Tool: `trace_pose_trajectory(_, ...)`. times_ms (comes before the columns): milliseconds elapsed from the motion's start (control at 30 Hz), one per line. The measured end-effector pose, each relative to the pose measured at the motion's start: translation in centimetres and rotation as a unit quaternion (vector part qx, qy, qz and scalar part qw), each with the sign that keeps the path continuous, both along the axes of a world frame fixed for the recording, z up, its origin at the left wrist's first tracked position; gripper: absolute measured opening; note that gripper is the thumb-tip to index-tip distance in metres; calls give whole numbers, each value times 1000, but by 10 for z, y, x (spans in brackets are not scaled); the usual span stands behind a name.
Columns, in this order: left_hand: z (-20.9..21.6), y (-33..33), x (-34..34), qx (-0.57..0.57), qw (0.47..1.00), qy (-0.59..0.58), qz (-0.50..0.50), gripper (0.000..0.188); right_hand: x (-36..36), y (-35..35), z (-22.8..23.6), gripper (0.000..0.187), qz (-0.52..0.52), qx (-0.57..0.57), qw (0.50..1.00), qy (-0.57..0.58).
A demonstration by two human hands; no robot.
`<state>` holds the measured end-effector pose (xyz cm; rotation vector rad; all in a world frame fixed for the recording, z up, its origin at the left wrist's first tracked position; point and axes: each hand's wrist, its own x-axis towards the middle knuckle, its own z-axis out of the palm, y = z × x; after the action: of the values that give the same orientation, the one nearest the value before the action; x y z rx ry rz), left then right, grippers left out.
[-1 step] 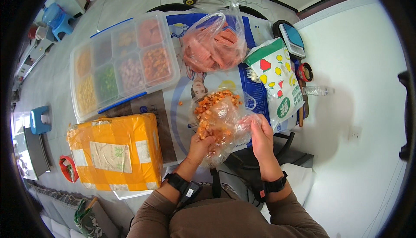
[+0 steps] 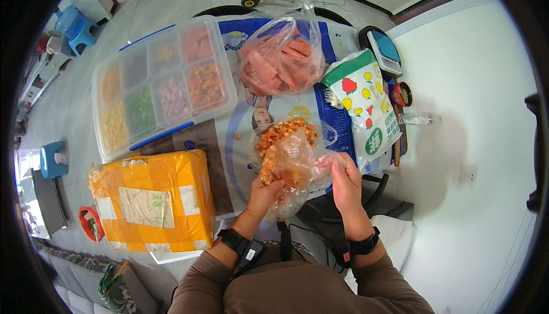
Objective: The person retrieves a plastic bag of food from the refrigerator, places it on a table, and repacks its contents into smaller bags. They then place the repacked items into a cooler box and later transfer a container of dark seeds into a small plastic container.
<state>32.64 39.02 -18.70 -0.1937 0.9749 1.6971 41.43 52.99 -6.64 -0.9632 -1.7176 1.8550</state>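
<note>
Right of the yellow carton little has changed: left hand and right hand, fingers closed, pinch the orange-cube bag

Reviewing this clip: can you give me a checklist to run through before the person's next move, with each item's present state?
1. Left hand gripping the clear plastic bag: ok, fingers closed on its near side.
2. Right hand on the same bag: ok, pinching its right side.
3. All diced orange pieces kept together: not ok, a loose piece lies apart on the printed sheet.
4. Taped yellow box clear of both hands: ok, left of them, untouched.
5. Bag of pink slabs tied shut: cannot tell.
</note>
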Motion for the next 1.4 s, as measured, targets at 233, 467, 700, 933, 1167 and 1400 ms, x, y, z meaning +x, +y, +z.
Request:
trace_pose_trajectory(233,16,-4,-1,-7,999,-18,39,44,16,-3,39,19,63,-31,981,179)
trace_pose_trajectory(467,28,5,-4,-32,994,97,27,61,19,1,78,21,101,-21,983,149)
trace_pose_trajectory(700,99,-26,-22,79,834,542,-60,65,-18,-45,69,28,266,219,936,66)
trace_pose_trajectory(933,129,-37,-41,36,828,525,-191,19,-20,26,8,31,113,465,870,-122)
trace_pose_trajectory(1167,131,-47,-42,83,795,583,-144,14,-6,45,-46,32,157,342,877,-300)
trace_pose_trajectory(1400,142,-39,-18,92,834,536,-98,24,23,-8,46,19,212,-17,977,-14)
